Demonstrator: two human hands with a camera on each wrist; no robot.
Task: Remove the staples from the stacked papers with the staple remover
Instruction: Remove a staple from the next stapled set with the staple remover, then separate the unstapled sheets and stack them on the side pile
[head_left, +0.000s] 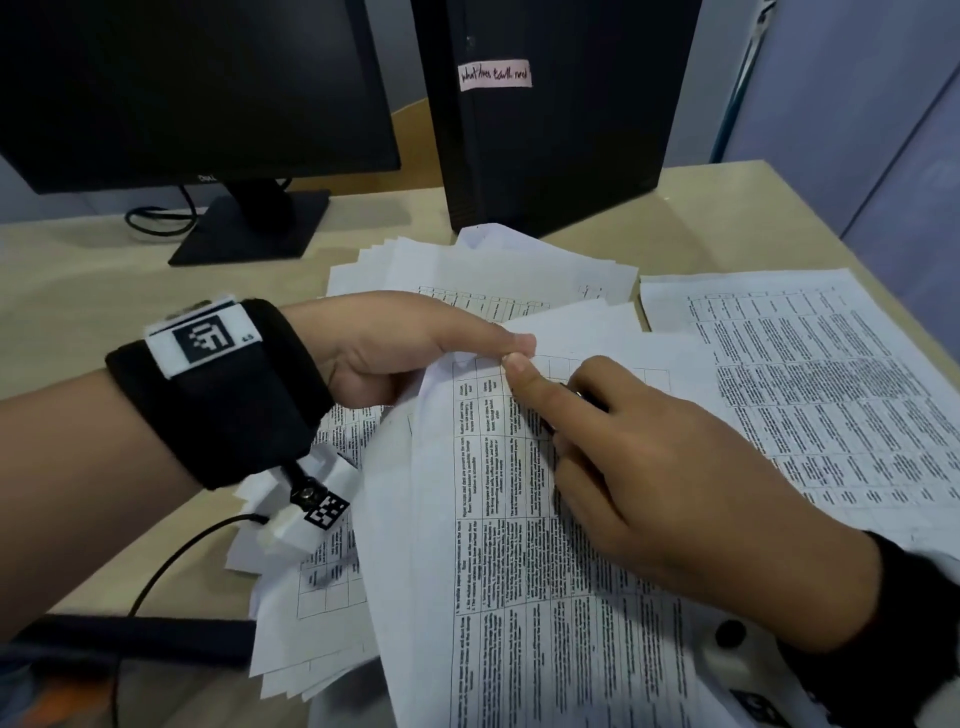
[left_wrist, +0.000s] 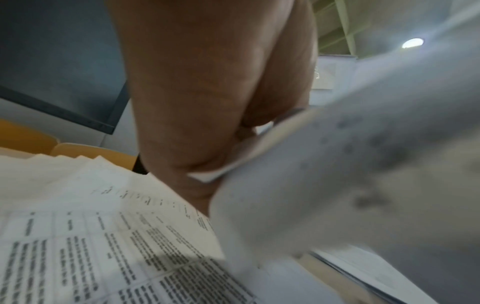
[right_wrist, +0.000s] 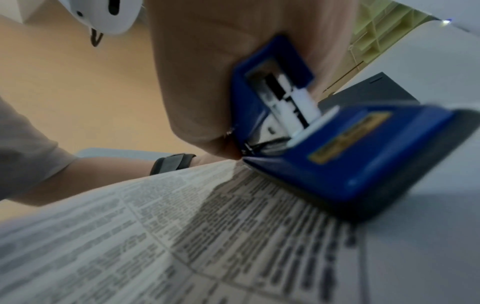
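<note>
Desk (head_left: 78, 270) carries a dark monitor (head_left: 197, 83) and a black tower (head_left: 550, 114) at the back. Loose printed sheets are fanned across the middle, with a separate flat pile (head_left: 831, 395) at your right.

Nearest you, a stapled set (head_left: 519, 571) lies over the fan, its far left corner lifted off the pile. Your left hand (head_left: 395, 348) pinches that corner between thumb and forefinger; the left wrist view shows the sheet edges clamped there.

Your right hand (head_left: 670, 483) rests on the same set just right of the pinch, forefinger out along the top edge almost touching the left thumb. Its other fingers curl round the blue staple remover (right_wrist: 319, 131), which presses on the page with its two halves standing apart. From the head view, little of it shows past the knuckles.

No staple can be made out; likely it sits in the pinched corner.

Step in hand, as judged: seating the tool at that corner.
- Keep the corner taut and flat, thumb clear of the tool's tip.
- Slide the tip under the staple's crown, not the paper, then squeeze slowly so the sheets do not tear.
</note>
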